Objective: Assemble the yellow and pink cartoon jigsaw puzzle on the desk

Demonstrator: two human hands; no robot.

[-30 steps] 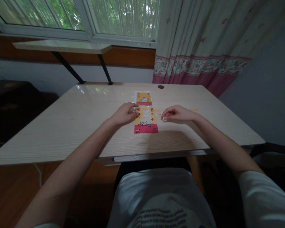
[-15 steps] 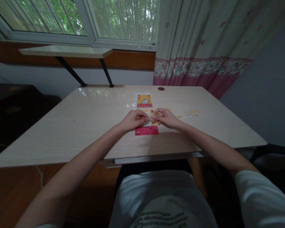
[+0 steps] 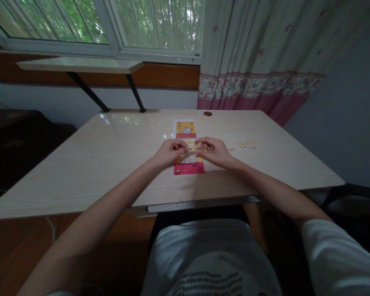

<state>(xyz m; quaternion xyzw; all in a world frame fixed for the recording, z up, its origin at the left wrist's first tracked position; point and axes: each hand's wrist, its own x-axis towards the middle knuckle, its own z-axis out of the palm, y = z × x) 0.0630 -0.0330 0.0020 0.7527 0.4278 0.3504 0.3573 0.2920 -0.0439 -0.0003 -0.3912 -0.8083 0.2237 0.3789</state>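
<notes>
Toward the table's (image 3: 111, 156) front edge, the right hand's (image 3: 215, 153) grip has just parted, baring more yellow-and-red rectangular paper-like picture (image 3: 188, 169); what the left hand (image 3: 169, 152) pinches is unclear.

The left hand (image 3: 170, 153) and right hand (image 3: 215, 153) are covering the side edges and part of the upper area of the yellow-and-pink picture sheet (image 3: 189, 169); whether either is gripping a piece is remaining unclear. The small pieces (image 3: 249, 149) at right are appearing too tiny for their drawings to be read, and the right hand is partly screening others beside it. Shirt lettering (image 3: 212, 283) is blurring into illegibility. Picture edges are cropping the window (image 3: 160, 24), curtain (image 3: 265, 53) and right sleeve (image 3: 336, 250).
</notes>
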